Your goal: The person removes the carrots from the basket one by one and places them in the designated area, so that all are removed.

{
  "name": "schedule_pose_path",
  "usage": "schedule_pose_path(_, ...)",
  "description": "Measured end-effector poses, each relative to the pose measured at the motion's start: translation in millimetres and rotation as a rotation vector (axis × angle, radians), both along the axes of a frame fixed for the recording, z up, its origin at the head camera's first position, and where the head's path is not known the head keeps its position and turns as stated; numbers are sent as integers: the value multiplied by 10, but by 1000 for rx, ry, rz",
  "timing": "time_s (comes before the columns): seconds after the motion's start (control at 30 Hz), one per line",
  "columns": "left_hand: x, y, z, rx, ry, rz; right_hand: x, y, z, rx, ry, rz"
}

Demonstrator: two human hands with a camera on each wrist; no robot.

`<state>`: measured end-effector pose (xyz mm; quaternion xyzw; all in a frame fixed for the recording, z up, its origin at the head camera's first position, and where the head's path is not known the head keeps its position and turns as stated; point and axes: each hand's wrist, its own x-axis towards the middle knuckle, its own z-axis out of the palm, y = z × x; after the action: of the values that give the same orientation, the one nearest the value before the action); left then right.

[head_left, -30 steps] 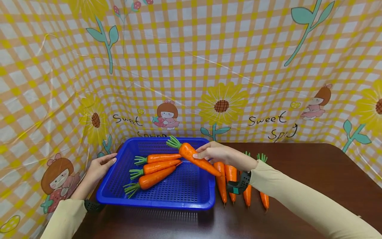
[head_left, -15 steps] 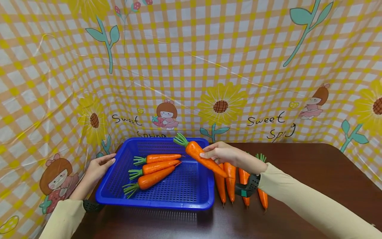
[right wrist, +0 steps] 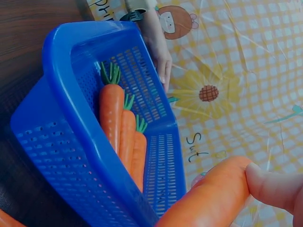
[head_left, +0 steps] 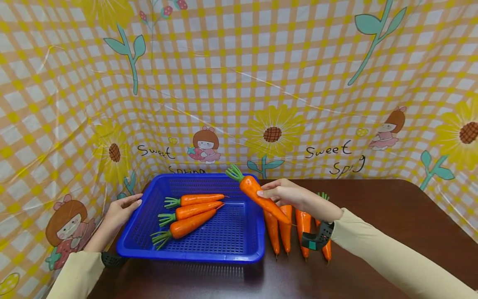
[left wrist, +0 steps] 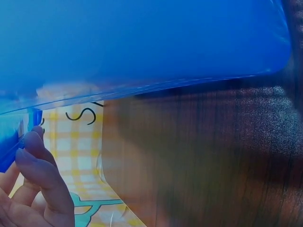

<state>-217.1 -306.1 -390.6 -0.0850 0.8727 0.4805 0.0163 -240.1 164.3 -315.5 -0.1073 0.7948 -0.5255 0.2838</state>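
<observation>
Grips a long, glossy orange carrot with a green leafy tuft (head_left: 267, 206) in the fingers of the right hand (head_left: 289, 194), slanting with tuft to the far left and tip to the near right. Holds it farther right than a second ago: then mostly above the inside of the blue, perforated plastic basket (head_left: 190, 254), now across its right rim in the head view. Rests the left hand (head_left: 121, 210), fingers loosely straight, at the left rim, as before. Has three similar orange carrots (head_left: 198, 211) side by side in the basket, likewise unmoved, and four more orange carrots (head_left: 285, 238) on the dark brown desk (head_left: 392, 232), partly hidden by the right arm.
</observation>
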Motion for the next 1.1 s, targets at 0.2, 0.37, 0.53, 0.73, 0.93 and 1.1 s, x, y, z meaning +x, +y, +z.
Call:
schedule_pose_path(0.2,-17,-8,11,-3,32,-7,18,88,-25,-35,0,-19)
schedule_pose_path(0.37,-17,-15,32,-25,30,-40,55,158,-62,-51,-7,-27)
schedule_pose_path(0.53,5,-22,28,-48,32,-61,110,236,-111,-68,-8,-36)
schedule_pose_path(0.73,10,-23,17,-72,30,-60,151,360,-132,-30,5,-55)
schedule_pose_path(0.93,1,-15,19,-42,32,-56,161,464,-145,-4,11,-64)
schedule_pose_path(1.1,-4,-16,31,-50,29,-51,154,532,-186,-21,-6,-74)
